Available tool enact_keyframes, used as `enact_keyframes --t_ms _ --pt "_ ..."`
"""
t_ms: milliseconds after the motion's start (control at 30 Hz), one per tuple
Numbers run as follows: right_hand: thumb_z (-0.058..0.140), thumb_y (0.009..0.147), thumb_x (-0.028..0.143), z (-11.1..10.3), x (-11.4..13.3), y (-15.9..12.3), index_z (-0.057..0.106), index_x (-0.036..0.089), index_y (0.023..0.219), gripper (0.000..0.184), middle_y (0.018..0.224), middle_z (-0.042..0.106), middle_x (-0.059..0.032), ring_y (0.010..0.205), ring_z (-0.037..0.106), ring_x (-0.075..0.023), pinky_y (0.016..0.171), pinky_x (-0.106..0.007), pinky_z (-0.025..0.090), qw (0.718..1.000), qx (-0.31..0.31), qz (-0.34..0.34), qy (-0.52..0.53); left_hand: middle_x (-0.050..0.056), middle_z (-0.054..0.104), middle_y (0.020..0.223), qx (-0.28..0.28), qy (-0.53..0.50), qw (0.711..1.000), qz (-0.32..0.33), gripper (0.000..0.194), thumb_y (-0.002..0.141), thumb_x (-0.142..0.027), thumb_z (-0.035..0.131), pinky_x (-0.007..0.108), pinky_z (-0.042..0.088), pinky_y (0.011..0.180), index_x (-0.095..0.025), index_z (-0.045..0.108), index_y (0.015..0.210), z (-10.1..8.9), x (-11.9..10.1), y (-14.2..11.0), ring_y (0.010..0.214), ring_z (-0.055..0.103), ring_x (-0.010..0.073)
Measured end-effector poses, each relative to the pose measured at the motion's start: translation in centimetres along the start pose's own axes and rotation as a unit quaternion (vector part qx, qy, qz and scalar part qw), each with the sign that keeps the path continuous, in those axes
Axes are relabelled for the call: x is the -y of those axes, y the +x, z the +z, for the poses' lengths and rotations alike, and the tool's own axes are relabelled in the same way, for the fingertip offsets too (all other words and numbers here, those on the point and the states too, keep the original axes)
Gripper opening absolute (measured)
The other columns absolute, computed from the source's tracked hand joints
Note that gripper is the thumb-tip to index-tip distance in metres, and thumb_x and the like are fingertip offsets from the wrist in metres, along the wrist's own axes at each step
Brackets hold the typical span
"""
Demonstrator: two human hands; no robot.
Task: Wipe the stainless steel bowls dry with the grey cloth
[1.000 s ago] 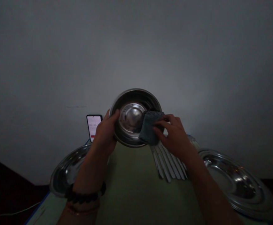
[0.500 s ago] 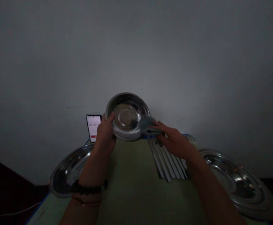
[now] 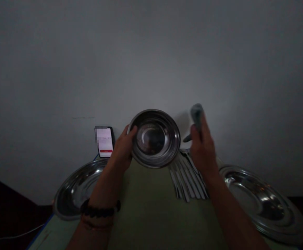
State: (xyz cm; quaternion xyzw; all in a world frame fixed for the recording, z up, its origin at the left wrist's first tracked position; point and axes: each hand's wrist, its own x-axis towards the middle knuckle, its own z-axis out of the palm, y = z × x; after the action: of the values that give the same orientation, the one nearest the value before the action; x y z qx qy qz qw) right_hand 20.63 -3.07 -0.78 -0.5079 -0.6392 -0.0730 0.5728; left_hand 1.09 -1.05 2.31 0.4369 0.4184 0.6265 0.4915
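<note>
My left hand [image 3: 124, 147] grips a round stainless steel bowl [image 3: 153, 139] by its left rim, thumb over the edge. The bowl is held up above the table with its inside tilted toward me. To its right, apart from the bowl, my right hand [image 3: 203, 146] is raised and closed around a folded grey cloth [image 3: 197, 113], slightly blurred. Below that hand several metal pieces of cutlery [image 3: 189, 177] lie side by side, their upper ends partly hidden by the bowl and hand.
A large steel basin [image 3: 70, 198] stands at the table's left edge, partly behind my left forearm. Stacked steel basins [image 3: 261, 205] are at the right. A lit phone [image 3: 105, 142] leans on the wall [image 3: 151, 62] behind the greenish table [image 3: 151, 208].
My right hand has lifted the cloth off the bowl, moving up and to the right. The bowl has shifted a little right and down with my left hand.
</note>
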Motion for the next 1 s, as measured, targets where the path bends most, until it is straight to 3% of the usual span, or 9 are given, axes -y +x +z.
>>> enact_keyframes --t_ms 67,133,233,300,433,533,667,800,1000 --pt "0.036 0.095 0.042 1.3 0.6 -0.6 0.047 0.026 0.137 0.046 0.154 0.030 -0.0087 0.144 0.023 -0.0285 0.112 -0.056 0.028 0.996 0.082 -0.027 0.018 0.003 0.073 0.088 0.029 0.001 1.000 0.007 0.025 0.082 -0.029 0.062 0.021 0.049 0.053 -0.022 0.066 0.107 0.3 -0.2 -0.5 0.065 0.066 0.0136" --pt "0.036 0.095 0.043 2.2 0.7 -0.9 0.054 0.024 0.129 0.043 0.153 0.033 -0.0090 0.143 0.027 -0.0266 0.113 -0.054 0.027 0.992 0.118 -0.040 0.030 0.002 0.073 0.089 0.041 0.016 0.999 0.026 0.028 0.082 -0.029 0.063 0.021 0.050 0.058 -0.024 0.066 0.109 0.5 -0.4 -0.8 0.070 0.067 0.0144" --pt "0.044 0.093 0.036 2.4 -0.2 -0.8 0.051 0.021 0.128 0.039 0.143 0.044 -0.0130 0.134 0.040 -0.0245 0.111 -0.051 0.033 0.996 0.066 -0.045 0.030 0.001 0.074 0.086 0.038 0.028 0.998 0.030 0.026 0.081 -0.031 0.063 0.021 0.049 0.056 -0.025 0.067 0.107 0.3 -0.6 -0.8 0.068 0.067 0.0145" --pt "0.054 0.086 0.033 2.2 -1.1 -0.7 0.042 0.020 0.135 0.052 0.140 0.046 -0.0151 0.131 0.041 -0.0266 0.109 -0.053 0.034 0.999 0.031 -0.040 0.010 0.002 0.074 0.082 0.052 0.019 0.998 0.004 0.026 0.081 -0.032 0.063 0.021 0.047 0.050 -0.024 0.068 0.106 0.1 -0.6 -0.7 0.060 0.065 0.0143" --pt "0.065 0.077 0.035 2.2 -1.8 -0.8 0.029 0.016 0.142 0.077 0.135 0.048 -0.0194 0.125 0.047 -0.0318 0.100 -0.054 0.041 0.999 0.036 -0.004 0.002 0.004 0.074 0.082 0.095 0.013 0.995 -0.011 0.032 0.080 -0.032 0.065 0.023 0.049 0.051 -0.024 0.067 0.111 -0.1 -0.5 -0.9 0.066 0.068 0.0173" --pt "0.069 0.072 0.042 1.7 -1.3 -0.8 0.048 0.018 0.120 0.058 0.106 0.064 -0.0125 0.096 0.062 -0.0283 0.078 -0.043 0.050 0.997 0.025 0.066 0.007 0.004 0.075 0.092 0.174 0.031 0.984 0.002 0.031 0.079 -0.032 0.066 0.026 0.053 0.066 -0.024 0.069 0.109 -0.1 -0.9 -1.4 0.080 0.070 0.0196" --pt "0.070 0.071 0.045 0.5 -0.5 -0.1 0.058 0.022 0.085 0.030 0.074 0.064 -0.0012 0.068 0.059 -0.0195 0.062 -0.032 0.044 0.995 0.045 0.094 -0.004 0.007 0.074 0.100 0.257 0.069 0.964 0.019 0.028 0.081 -0.031 0.066 0.030 0.052 0.080 -0.021 0.071 0.106 -0.2 -1.6 -2.2 0.100 0.067 0.0246" --pt "0.068 0.073 0.045 0.2 -0.6 0.0 0.058 0.022 0.082 0.027 0.072 0.063 -0.0004 0.068 0.058 -0.0187 0.062 -0.031 0.043 0.994 0.069 0.085 -0.005 0.007 0.074 0.100 0.266 0.124 0.955 0.027 0.026 0.081 -0.031 0.065 0.032 0.051 0.086 -0.022 0.072 0.105 -0.3 -1.8 -2.2 0.108 0.063 0.0263" --pt "0.061 0.077 0.035 0.0 -1.6 -0.1 0.053 0.019 0.114 0.040 0.106 0.067 -0.0098 0.093 0.063 -0.0235 0.078 -0.038 0.049 0.968 0.237 0.018 0.079 0.005 0.075 0.097 0.239 0.177 0.954 0.041 0.022 0.079 -0.034 0.066 0.037 0.049 0.091 -0.024 0.076 0.096 -0.5 -1.3 -1.8 0.105 0.064 0.0284"
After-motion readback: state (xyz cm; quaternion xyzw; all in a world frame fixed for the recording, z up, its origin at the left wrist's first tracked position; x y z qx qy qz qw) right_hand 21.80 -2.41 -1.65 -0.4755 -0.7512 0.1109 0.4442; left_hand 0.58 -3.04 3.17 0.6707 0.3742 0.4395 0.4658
